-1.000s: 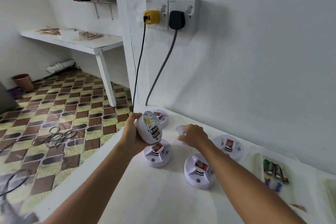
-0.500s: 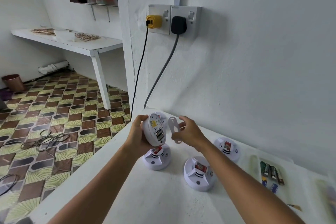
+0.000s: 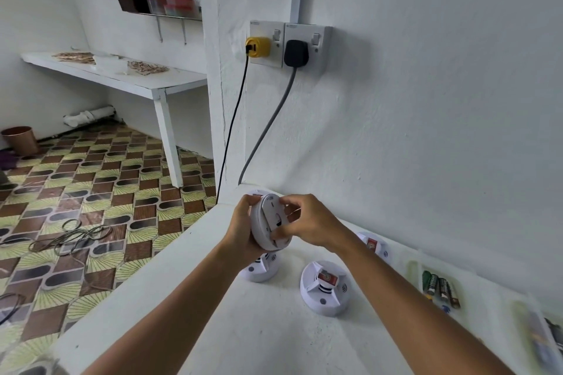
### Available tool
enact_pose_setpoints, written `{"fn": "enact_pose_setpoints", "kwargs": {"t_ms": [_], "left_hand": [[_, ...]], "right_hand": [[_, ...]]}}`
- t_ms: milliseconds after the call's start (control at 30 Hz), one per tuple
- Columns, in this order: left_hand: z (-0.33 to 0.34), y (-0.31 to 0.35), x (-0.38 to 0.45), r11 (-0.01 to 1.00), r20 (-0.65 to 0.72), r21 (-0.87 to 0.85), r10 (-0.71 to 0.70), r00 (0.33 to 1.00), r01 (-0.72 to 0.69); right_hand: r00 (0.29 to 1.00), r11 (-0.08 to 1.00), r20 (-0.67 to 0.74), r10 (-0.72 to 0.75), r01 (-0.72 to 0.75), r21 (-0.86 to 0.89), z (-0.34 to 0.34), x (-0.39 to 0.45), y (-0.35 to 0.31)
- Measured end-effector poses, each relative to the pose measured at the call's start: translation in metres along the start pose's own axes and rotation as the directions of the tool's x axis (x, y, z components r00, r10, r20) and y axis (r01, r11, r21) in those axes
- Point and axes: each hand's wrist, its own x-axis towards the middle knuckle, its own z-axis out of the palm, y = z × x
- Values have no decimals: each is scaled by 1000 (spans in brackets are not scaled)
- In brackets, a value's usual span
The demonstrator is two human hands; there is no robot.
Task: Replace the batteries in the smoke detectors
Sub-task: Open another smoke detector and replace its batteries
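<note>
Reaching forward over the white counter (image 3: 213, 329), both forearms are meeting above its far corner, where the left edge is dropping off to the patterned floor (image 3: 91, 179). The left hand (image 3: 243, 231) is cupping the held smoke detector (image 3: 268, 222) from behind, fingers curled round its rim, keeping it tilted on edge in the air. The right hand (image 3: 307, 222) is gripping the same unit's back, with fingers and thumb curled on the white cover plate (image 3: 274, 213).

Below the hands, a second detector (image 3: 259, 266) is lying on the counter, partly hidden by the left wrist. Just right of it a third detector (image 3: 324, 286) is sitting with a red label showing, and a fourth (image 3: 373, 245) is lying near the wall behind the right forearm. Another white rim (image 3: 256, 192) is peeking out beyond the hands at the corner.

Along the wall on the right, several batteries (image 3: 440, 288) are lying side by side in a clear tray (image 3: 414, 268). Open counter is spreading between the forearms and toward the viewer.

Farther up, a yellow plug (image 3: 258, 46) and a black plug (image 3: 296, 52) are sitting in wall sockets, their cables hanging down toward the corner.
</note>
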Motion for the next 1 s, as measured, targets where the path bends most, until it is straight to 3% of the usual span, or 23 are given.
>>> {"fn": "enact_pose_setpoints", "kwargs": {"t_ms": [333, 533, 700, 767, 867, 933, 1000], "left_hand": [[-2, -5, -11, 998, -18, 62, 31, 999, -30], [-2, -7, -15, 993, 44, 115, 33, 999, -38], [-4, -10, -17, 951, 36, 254, 171, 985, -175], [-5, -11, -18, 950, 10, 225, 219, 976, -215], [1, -15, -20, 919, -45, 259, 318, 947, -297], [9, -19, -24, 875, -22, 316, 393, 919, -367], [16, -25, -28, 813, 26, 393, 457, 889, -429]], "right_hand": [[999, 998, -8, -47, 47, -46, -4, -15, -7], [996, 996, -70, -61, 57, -65, 1, -21, -10], [991, 993, -76, -106, 102, -54, 5, -27, -8], [979, 993, -174, -110, 116, 27, 12, -28, -2], [895, 968, -434, 101, 11, 249, 25, -23, 5], [857, 825, -346, 382, -148, 545, 31, -19, 7], [825, 606, -179, 535, -228, 762, 36, -18, 5]]}}
